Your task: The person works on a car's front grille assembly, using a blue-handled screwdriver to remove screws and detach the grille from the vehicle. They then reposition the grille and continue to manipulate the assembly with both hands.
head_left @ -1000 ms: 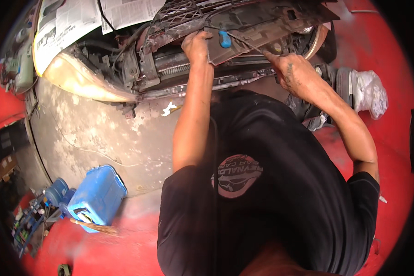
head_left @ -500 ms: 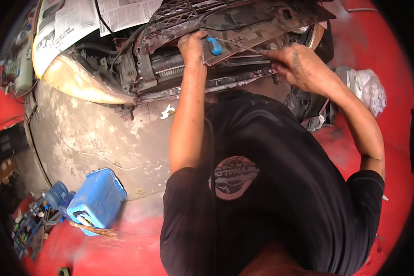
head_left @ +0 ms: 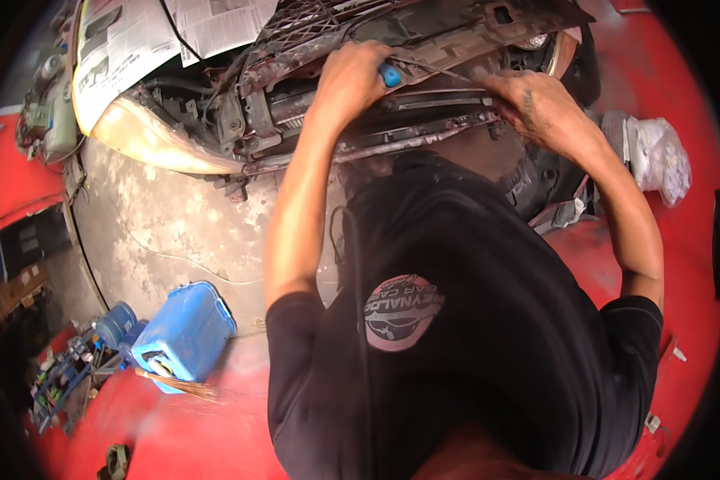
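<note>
At the top centre of the frame, the left hand [head_left: 352,76] is clenched around a blue-handled screwdriver [head_left: 390,75], its shaft running right along the car's dirty front panel [head_left: 424,36]. The right hand [head_left: 536,108] presses on the panel's metal bar; whether its grip is closed I cannot tell. Lower left, a blue plastic container [head_left: 186,332] lies on the floor, its contents unclear.

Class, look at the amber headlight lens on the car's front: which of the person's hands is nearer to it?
Left. The left hand, gripping a blue-handled tool, is nearer the headlight lens; the right hand works farther along the car's front.
</note>
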`<state>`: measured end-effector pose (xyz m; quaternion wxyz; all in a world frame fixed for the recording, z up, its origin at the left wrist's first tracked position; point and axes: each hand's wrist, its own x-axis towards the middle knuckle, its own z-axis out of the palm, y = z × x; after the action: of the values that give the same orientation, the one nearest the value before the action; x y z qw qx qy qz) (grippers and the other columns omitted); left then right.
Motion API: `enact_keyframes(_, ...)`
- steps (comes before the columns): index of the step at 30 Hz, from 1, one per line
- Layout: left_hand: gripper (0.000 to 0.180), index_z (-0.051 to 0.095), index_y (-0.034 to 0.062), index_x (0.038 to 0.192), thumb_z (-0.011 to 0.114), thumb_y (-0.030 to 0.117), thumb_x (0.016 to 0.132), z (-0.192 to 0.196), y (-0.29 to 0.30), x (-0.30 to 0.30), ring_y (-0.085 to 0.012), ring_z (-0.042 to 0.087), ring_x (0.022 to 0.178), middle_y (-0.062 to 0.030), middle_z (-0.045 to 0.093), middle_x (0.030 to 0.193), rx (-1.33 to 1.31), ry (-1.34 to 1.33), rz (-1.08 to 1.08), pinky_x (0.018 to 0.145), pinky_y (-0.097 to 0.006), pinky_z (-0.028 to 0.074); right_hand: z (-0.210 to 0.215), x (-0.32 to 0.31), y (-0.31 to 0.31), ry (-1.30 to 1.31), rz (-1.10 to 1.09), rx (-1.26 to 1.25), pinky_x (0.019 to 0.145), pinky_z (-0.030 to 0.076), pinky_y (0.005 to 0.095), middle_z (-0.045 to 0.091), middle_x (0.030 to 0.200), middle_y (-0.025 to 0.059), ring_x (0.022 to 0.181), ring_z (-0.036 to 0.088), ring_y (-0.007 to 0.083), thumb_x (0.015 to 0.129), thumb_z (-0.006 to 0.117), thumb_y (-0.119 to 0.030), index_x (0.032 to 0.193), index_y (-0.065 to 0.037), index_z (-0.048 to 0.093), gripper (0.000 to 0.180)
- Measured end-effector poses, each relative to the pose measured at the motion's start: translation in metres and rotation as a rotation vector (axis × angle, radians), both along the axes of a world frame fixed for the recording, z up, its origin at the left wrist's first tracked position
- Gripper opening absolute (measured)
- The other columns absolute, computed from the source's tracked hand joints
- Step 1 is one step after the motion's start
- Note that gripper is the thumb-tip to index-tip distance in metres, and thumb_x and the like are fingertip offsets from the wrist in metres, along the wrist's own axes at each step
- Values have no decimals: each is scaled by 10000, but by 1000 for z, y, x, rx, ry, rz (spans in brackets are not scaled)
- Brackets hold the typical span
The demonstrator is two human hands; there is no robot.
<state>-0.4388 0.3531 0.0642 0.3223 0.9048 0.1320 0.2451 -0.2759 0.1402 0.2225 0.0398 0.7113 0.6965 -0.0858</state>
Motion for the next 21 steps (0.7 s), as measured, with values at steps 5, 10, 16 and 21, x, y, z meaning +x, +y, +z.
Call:
enact_keyframes(5, 432, 723, 44, 1176, 615, -24, 763, 16, 10, 17, -409, 655, 1096, -153, 714, 1188, 148, 362, -187, 964, -503, 501, 18, -10, -14, -124, -59, 13, 703, 552, 466, 677, 792, 156, 803, 694, 348, 804, 657, -8, 1192, 0, 666, 388)
enact_keyframes(10, 452, 635, 60, 1297, 645, 28, 847, -15, 21, 4, -387, 533, 1175, -117, 625, 1271, 181, 181, -226, 1060, -513, 400, 26, -15, -17, -195, -49, 85, 675, 540, 459, 658, 738, 136, 778, 688, 341, 787, 665, -16, 1169, -8, 676, 383)
enact_keyframes(16, 403, 591, 38, 1312, 648, 124, 922, 8, 19, -8, -372, 595, 1113, -184, 639, 1241, -76, -70, -66, 1010, -456, 460, 23, -6, -15, -215, -56, 105, 675, 534, 463, 654, 732, 138, 782, 681, 340, 782, 675, -23, 1187, -8, 676, 405)
enact_keyframes(21, 366, 606, -4, 1231, 641, 145, 899, 16, -8, -81, -264, 618, 1024, -149, 651, 1104, -510, -385, 343, 935, -386, 488, 17, -7, -26, -98, -166, 154, 692, 534, 462, 659, 790, 151, 797, 675, 348, 820, 677, -36, 1215, -6, 666, 397)
